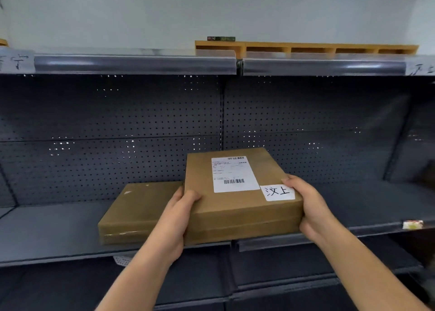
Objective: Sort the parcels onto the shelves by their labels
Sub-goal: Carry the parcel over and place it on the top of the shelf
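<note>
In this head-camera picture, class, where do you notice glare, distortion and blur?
Head view: glare streaks the clear strip on the upper shelf edge; wide-angle distortion bows that edge; the handwritten tag on the held parcel reads sharply, its printed label's small text blurs.

A white sticker [277,192] on the held box [240,207] reads 汶上. The shipping label [234,174] (barcodes, tiny print) is unreadable. A shelf tag [16,62] ends in 宁.

A labelled parcel [240,193] sits on the shelf [58,228], right of and overlapping another parcel [138,214].
</note>
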A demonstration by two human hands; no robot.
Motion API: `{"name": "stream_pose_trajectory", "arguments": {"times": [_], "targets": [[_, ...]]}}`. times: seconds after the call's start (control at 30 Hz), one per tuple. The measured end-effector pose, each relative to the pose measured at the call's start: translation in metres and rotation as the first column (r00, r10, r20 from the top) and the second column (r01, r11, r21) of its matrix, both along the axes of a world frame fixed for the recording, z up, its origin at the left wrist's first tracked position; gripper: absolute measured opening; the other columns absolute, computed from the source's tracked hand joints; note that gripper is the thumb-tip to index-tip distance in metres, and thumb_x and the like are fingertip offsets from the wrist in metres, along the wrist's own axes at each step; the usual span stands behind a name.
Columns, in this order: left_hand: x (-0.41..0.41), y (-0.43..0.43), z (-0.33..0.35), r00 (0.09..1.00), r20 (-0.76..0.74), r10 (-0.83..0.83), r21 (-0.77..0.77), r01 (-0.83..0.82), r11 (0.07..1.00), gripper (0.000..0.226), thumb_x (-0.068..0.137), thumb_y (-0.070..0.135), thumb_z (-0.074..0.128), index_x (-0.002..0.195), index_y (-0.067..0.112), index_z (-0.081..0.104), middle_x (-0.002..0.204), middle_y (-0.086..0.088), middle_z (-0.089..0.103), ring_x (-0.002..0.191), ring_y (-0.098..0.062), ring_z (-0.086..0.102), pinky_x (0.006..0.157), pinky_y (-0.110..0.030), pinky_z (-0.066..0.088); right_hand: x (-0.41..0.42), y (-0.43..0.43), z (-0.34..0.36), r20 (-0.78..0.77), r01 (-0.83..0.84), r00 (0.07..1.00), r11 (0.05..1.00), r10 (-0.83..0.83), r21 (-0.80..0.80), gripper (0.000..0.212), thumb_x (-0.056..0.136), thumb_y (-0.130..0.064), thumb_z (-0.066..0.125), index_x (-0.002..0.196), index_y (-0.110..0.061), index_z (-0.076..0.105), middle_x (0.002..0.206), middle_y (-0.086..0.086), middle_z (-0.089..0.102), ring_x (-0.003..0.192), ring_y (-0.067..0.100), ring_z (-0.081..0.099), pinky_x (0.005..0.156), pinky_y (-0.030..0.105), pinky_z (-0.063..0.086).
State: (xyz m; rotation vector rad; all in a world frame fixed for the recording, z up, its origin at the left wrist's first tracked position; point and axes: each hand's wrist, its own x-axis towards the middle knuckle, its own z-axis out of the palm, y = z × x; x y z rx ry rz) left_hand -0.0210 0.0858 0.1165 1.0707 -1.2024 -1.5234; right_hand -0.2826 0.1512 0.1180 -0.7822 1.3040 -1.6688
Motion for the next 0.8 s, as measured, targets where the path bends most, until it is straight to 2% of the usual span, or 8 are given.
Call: {"name": "stream_pose_trajectory", "arguments": {"times": [0.1, 0.23, 0.3, 0.4, 0.47, 0.57, 0.67, 0.8], "targets": [[0.005, 0.008, 0.000, 0.999, -0.003, -0.041, -0.007, 0.041, 0.999, 0.027, 0.094, 0.031, 0.058, 0.117, 0.027, 0.071, 0.106, -0.001, 0.081, 0.099, -0.025, 0.071, 0.090, -0.044, 0.055, 0.006, 0.020, 0.001, -0.017, 0.025, 1.000, 1.000, -0.025, -0.013, 0.034, 0.098, -0.028, 0.057, 0.124, -0.017, 0.076, 0.122, 0.021, 0.079, 0.088, 0.030, 0.072, 0.073, 0.040, 0.056], [-0.002, 0.018, 0.004, 0.994, 0.015, -0.107, -0.026, 0.107, 0.994, 0.025, 0.093, 0.031, 0.058, 0.113, 0.029, 0.073, 0.106, 0.000, 0.080, 0.099, -0.025, 0.071, 0.091, -0.045, 0.054, 0.009, 0.055, 0.003, -0.013, 0.075, 0.997, 0.997, -0.076, -0.030, 0.035, 0.101, -0.026, 0.054, 0.125, -0.013, 0.075, 0.124, 0.024, 0.078, 0.093, 0.031, 0.072, 0.075, 0.040, 0.056], [-0.009, 0.024, 0.006, 0.990, 0.027, -0.140, -0.040, 0.141, 0.989, 0.028, 0.089, 0.036, 0.059, 0.114, 0.034, 0.072, 0.108, 0.003, 0.080, 0.103, -0.025, 0.071, 0.096, -0.047, 0.053, 0.008, 0.073, 0.005, -0.024, 0.088, 0.996, 0.995, -0.089, -0.041, 0.032, 0.102, -0.028, 0.052, 0.112, -0.018, 0.081, 0.115, 0.019, 0.081, 0.086, 0.027, 0.076, 0.074, 0.040, 0.056], [-0.021, 0.037, 0.015, 0.981, 0.032, -0.192, -0.063, 0.194, 0.979, 0.050, 0.078, 0.047, 0.061, 0.127, 0.039, 0.064, 0.118, 0.008, 0.076, 0.113, -0.023, 0.068, 0.105, -0.052, 0.050, 0.003, 0.092, 0.013, -0.029, 0.091, 0.995, 0.995, -0.092, -0.051, 0.042, 0.104, -0.029, 0.049, 0.088, -0.030, 0.088, 0.100, 0.008, 0.085, 0.074, 0.017, 0.079, 0.071, 0.038, 0.057], [-0.029, 0.044, 0.020, 0.977, 0.034, -0.209, -0.069, 0.211, 0.975, 0.057, 0.078, 0.049, 0.062, 0.133, 0.039, 0.060, 0.123, 0.010, 0.073, 0.116, -0.021, 0.066, 0.107, -0.052, 0.048, -0.001, 0.100, 0.022, -0.052, 0.097, 0.994, 0.994, -0.100, -0.055, 0.043, 0.104, -0.029, 0.049, 0.085, -0.032, 0.088, 0.096, 0.005, 0.085, 0.071, 0.015, 0.079, 0.069, 0.037, 0.057], [-0.041, 0.056, 0.030, 0.972, 0.028, -0.234, -0.099, 0.236, 0.967, 0.046, 0.084, 0.046, 0.062, 0.129, 0.037, 0.062, 0.121, 0.009, 0.073, 0.115, -0.022, 0.066, 0.105, -0.051, 0.050, -0.009, 0.112, 0.042, -0.089, 0.157, 0.983, 0.986, -0.161, -0.049, 0.040, 0.101, -0.027, 0.051, 0.084, -0.027, 0.087, 0.094, 0.008, 0.085, 0.069, 0.018, 0.077, 0.067, 0.035, 0.055], [-0.058, 0.075, 0.044, 0.958, 0.010, -0.287, -0.138, 0.285, 0.948, 0.032, 0.091, 0.040, 0.061, 0.123, 0.040, 0.064, 0.116, 0.010, 0.075, 0.111, -0.021, 0.067, 0.103, -0.048, 0.052, -0.029, 0.128, 0.067, -0.127, 0.238, 0.961, 0.968, -0.246, -0.075, 0.037, 0.098, -0.024, 0.050, 0.093, -0.021, 0.087, 0.093, 0.010, 0.084, 0.069, 0.022, 0.074, 0.066, 0.035, 0.053], [-0.078, 0.096, 0.072, 0.923, 0.007, -0.386, -0.161, 0.382, 0.910, 0.024, 0.095, 0.032, 0.062, 0.117, 0.041, 0.064, 0.101, 0.013, 0.079, 0.105, -0.021, 0.070, 0.089, -0.042, 0.058, -0.057, 0.154, 0.100, -0.195, 0.244, 0.944, 0.962, -0.265, -0.125, 0.042, 0.098, -0.026, 0.050, 0.084, -0.027, 0.089, 0.091, 0.009, 0.086, 0.062, 0.018, 0.075, 0.066, 0.033, 0.054]]}}
